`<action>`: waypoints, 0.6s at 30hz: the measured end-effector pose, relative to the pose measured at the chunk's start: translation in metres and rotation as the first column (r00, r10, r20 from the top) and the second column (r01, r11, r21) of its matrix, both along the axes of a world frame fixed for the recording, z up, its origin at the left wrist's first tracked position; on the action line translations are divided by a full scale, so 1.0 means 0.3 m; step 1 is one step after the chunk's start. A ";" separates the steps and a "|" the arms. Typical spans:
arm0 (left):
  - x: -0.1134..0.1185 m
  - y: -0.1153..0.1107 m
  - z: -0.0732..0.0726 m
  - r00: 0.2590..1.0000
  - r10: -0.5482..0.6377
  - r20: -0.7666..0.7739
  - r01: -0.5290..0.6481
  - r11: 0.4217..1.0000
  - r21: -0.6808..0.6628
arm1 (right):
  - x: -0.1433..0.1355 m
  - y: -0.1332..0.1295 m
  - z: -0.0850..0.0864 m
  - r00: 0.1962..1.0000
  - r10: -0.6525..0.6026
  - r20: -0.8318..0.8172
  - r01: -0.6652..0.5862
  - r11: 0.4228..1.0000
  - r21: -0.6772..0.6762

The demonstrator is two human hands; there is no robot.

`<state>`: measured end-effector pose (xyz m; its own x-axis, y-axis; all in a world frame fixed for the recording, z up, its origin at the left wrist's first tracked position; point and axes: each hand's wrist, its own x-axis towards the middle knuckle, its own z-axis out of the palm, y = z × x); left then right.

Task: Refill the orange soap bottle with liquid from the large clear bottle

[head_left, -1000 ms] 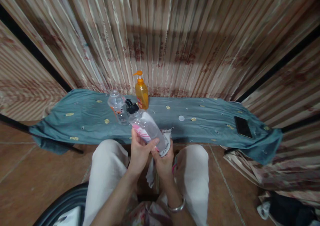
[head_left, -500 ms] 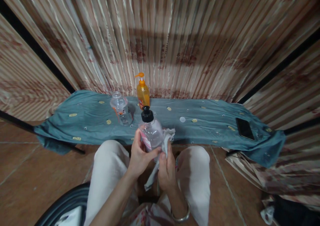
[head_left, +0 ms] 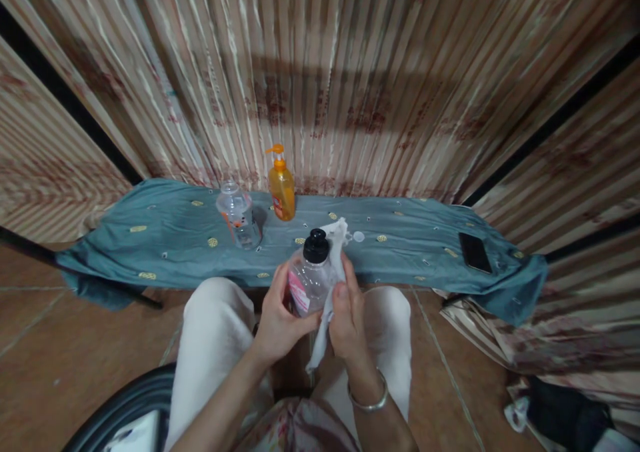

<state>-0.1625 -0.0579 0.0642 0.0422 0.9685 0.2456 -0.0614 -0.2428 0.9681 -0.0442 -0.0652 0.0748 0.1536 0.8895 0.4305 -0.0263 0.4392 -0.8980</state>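
A clear bottle (head_left: 313, 282) with a black cap and a pink-and-white label is held upright above my lap. My left hand (head_left: 280, 319) grips its left side and lower front, the thumb across the front. My right hand (head_left: 347, 315) pinches a pale cloth (head_left: 327, 312) and presses it to the bottle's right side. One end of the cloth sticks up beside the cap and the other hangs below. Beyond them, an orange pump bottle (head_left: 283, 192) and a clear empty-looking bottle (head_left: 240, 219) stand on the low table.
A green patterned cloth covers the low table (head_left: 180, 259). A black phone (head_left: 475, 252) lies at its right, and a small clear disc (head_left: 359, 237) near the middle. Striped curtains (head_left: 350, 72) hang behind. A round black object (head_left: 120, 405) is at lower left.
The held bottle has shifted slightly right and down in view. The cloth now reaches higher beside the cap, and my right hand has moved a little right. The whole view has shifted slightly.
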 end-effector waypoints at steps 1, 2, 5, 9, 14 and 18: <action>-0.002 -0.004 0.004 0.999 -0.035 0.023 0.035 0.999 -0.011 | 0.008 0.008 0.020 0.999 0.050 -0.019 -0.050 0.999 -0.007; -0.004 -0.009 0.008 0.997 -0.068 0.045 0.069 0.997 -0.023 | 0.017 0.018 0.039 0.993 0.108 -0.039 -0.109 0.994 -0.016; -0.010 -0.027 0.025 0.985 -0.152 0.076 0.155 0.987 -0.048 | 0.050 0.049 0.090 0.959 0.271 -0.089 -0.275 0.960 -0.044; -0.020 -0.046 0.049 0.961 -0.260 0.090 0.268 0.959 -0.092 | 0.089 0.086 0.145 0.856 0.511 -0.076 -0.516 0.850 -0.104; -0.024 -0.050 0.058 0.927 -0.336 0.165 0.359 0.923 -0.139 | 0.084 0.090 0.179 0.835 0.546 -0.064 -0.550 0.823 -0.142; -0.022 -0.048 0.029 0.928 -0.322 0.186 0.347 0.930 -0.121 | 0.069 0.076 0.169 0.913 0.398 -0.086 -0.406 0.905 -0.124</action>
